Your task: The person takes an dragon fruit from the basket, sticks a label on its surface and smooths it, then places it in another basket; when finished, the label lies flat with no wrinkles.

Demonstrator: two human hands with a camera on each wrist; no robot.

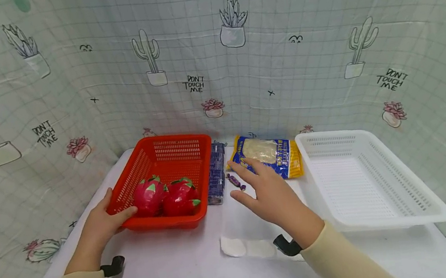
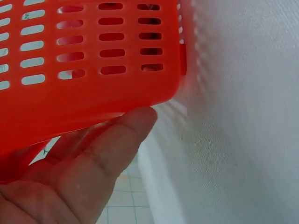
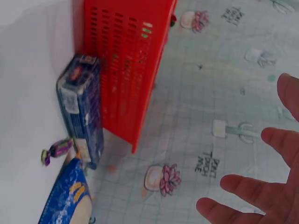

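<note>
My left hand (image 1: 100, 224) grips the rim of a red plastic basket (image 1: 178, 138) at its near left corner. In the left wrist view the thumb (image 2: 135, 123) lies along that rim, below the slotted wall. Two pink dragon fruits (image 1: 149, 199) with green tips lie together in the near part of the basket. My right hand (image 1: 271, 194) hovers with spread fingers and holds nothing. Near its fingertips are a purple wrapped candy (image 1: 235, 182) and a blue and yellow bag (image 1: 262, 151) with a clear window.
A long dark blue box (image 1: 216, 173) stands along the red basket's right side. To the right is a white slotted basket (image 1: 405, 171). A white strip (image 1: 258, 248) lies on the white table (image 1: 160, 274) near my right wrist. Patterned cloth (image 1: 200, 34) hangs behind and at both sides.
</note>
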